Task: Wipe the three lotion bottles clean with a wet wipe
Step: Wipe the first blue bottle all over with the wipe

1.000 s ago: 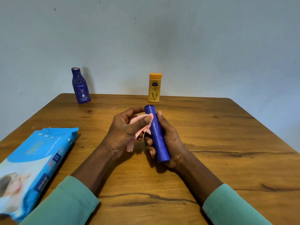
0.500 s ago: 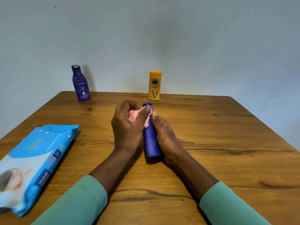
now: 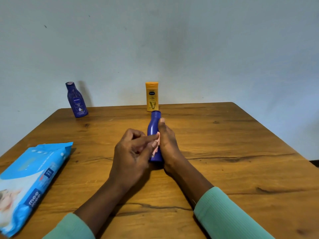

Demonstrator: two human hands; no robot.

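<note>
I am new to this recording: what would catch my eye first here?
Mid-frame on the table, the right hand grips a blue bottle while the left hand holds a pink wipe against it. Behind stand a yellow bottle and a Nivea bottle; a wipes pack lies left.

Soft even light, faint shadows, wide-angle bowing

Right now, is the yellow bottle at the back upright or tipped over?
Upright: the yellow bottle stands on its base at the table far edge, cap on top, label right way up.
</note>
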